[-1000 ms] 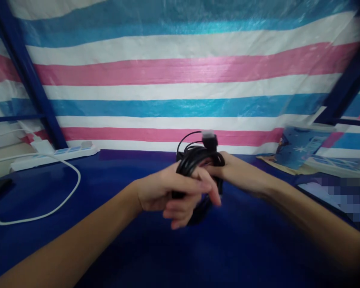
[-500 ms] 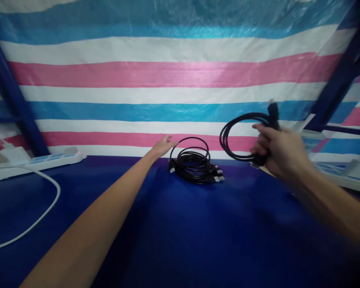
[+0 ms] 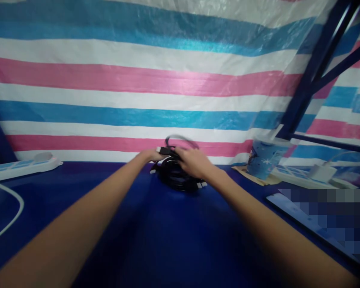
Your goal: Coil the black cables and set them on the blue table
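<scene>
A pile of coiled black cables [image 3: 177,182] with pale metal plugs lies on the blue table near the striped sheet. Over its right side my right hand [image 3: 193,161] is closed on a black cable [image 3: 168,151], whose plug points left. The cable's loop rises blurred behind the fingers. My left hand [image 3: 151,155] is at the pile's left edge, close to that plug; its fingers are partly hidden, and whether they grip anything is unclear.
A blue patterned cup [image 3: 264,158] stands on brown paper [image 3: 255,176] at the right. Behind it is a power strip with a white adapter [image 3: 322,173]. A flat screen device [image 3: 306,220] lies at the right front. Another power strip [image 3: 27,169] and a white cord [image 3: 16,200] are left.
My right hand has brought its coiled cable leftward and down onto the pile, beside my left hand. The view has turned right, showing the cup and the screen device.
</scene>
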Demonstrator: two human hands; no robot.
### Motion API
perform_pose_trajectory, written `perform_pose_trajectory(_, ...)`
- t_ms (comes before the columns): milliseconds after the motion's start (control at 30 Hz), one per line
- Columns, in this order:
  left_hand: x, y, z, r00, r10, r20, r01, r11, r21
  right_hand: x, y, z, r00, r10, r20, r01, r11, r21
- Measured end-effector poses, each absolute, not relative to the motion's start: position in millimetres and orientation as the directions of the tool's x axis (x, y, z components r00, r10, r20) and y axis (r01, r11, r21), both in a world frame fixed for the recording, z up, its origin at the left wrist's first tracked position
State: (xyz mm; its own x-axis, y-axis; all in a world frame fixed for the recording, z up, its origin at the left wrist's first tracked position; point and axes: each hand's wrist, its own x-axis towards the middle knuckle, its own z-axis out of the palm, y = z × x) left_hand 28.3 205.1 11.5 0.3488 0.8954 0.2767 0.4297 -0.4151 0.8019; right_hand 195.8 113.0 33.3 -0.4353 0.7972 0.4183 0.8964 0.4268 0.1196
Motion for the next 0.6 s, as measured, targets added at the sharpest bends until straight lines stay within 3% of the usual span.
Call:
perform_pose_trajectory(133, -50.4, 151.6, -7.8, 0.132, 0.946, 0.297, 0.599, -0.315, 0.736, 191.8, 121.9, 10.5, -0.562, 0.809, 0.170, 0.827, 0.553, 0.103)
perform_pose_trajectory(267, -103.9, 103.7, -27.0, -0.064, 0.950, 0.304, 0.688, -0.179, 0.703, 197.4, 118.4, 14.1, -0.566, 0.818, 0.102, 0.824, 0.563, 0.062)
perform_pose_trajectory(367, -101.2, 82.3, -19.1, -0.099, 0.922, 0.374, 0.702, -0.201, 0.683, 200.8, 112.1, 24.0, -0.540, 0.824, 0.171, 0.841, 0.534, 0.087)
perform_pose_trajectory(500, -65.4, 65.7, 9.0, -0.023, 0.873, 0.488, 0.683, -0.342, 0.645, 197.9, 86.4, 35.1, -0.473, 0.799, 0.371, 0.878, 0.461, 0.126)
perform_pose_trajectory(600, -47.6, 72.7, 19.1, -0.062, 0.883, 0.466, 0.560, -0.356, 0.748, 171.3, 40.2, 31.7, -0.436, 0.749, 0.500, 0.887, 0.452, 0.097)
